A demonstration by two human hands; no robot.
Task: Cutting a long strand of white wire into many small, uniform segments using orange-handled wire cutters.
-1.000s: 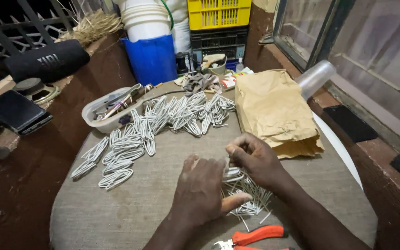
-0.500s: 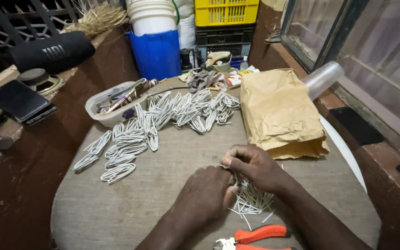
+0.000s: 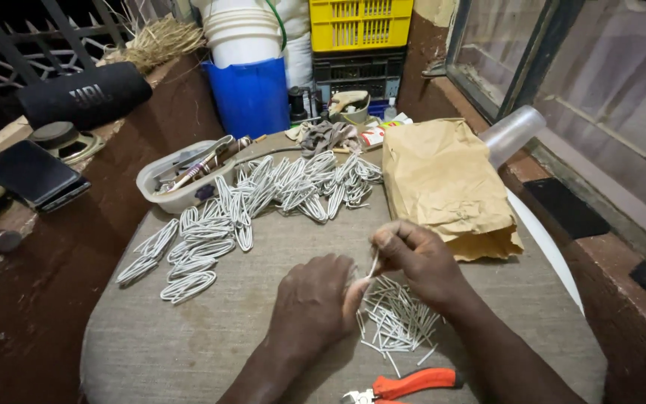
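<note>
I pinch one short white wire piece (image 3: 373,265) between my right hand (image 3: 418,258) and left hand (image 3: 315,307), both closed on it, just above the cut pile (image 3: 398,323). I'd keep my fingertips near its ends for an even bend. Finished loops (image 3: 252,202) lie beyond; orange pliers (image 3: 405,385) nearby.

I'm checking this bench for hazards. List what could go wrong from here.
1. The short white wire piece pinched between the left hand and right hand may prick a fingertip.
2. The loose pile of cut pieces lies right under the wrists and could scatter.
3. The orange-handled pliers sit at the table edge and might get knocked off.
</note>
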